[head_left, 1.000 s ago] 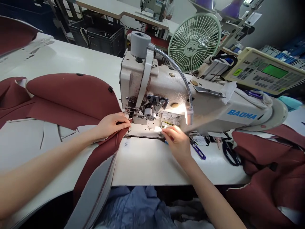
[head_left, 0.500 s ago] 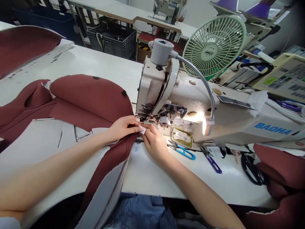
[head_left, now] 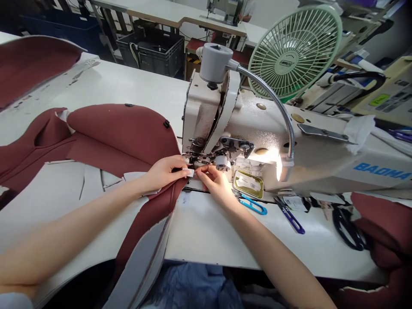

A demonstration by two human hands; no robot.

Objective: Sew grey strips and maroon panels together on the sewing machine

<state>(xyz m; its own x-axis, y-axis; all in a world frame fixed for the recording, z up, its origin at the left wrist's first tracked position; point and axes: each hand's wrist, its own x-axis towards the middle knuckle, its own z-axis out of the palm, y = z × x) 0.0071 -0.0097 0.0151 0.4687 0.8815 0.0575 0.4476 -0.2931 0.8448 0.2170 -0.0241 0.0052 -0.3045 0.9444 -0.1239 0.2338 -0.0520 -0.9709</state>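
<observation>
A maroon fabric piece (head_left: 119, 128) with a pale grey backing lies on the sewing table, its right edge at the needle area of the sewing machine (head_left: 206, 111). My left hand (head_left: 165, 174) rests on that edge and pinches a small white label (head_left: 189, 172) between thumb and fingers. Just right of the label is my right hand (head_left: 216, 182), thumb and fingertips drawn together beside the presser foot. Whether anything small sits in that pinch is hidden. Two dark clips, one of them a black clip (head_left: 166, 123), sit on the fabric's curved edge.
Right of my hand lie a gold-rimmed tin (head_left: 248, 184), blue thread snips (head_left: 254, 205), purple snips (head_left: 291, 218) and black-handled scissors (head_left: 349, 229). A green fan (head_left: 289, 60) stands behind the machine. More maroon fabric (head_left: 386, 223) is piled at right. Grey crate (head_left: 154, 53) beyond the table.
My right hand has drawn slightly right, away from the label, which has turned more level in my left fingers. The view has shifted a little; the fabric stays about where it was.
</observation>
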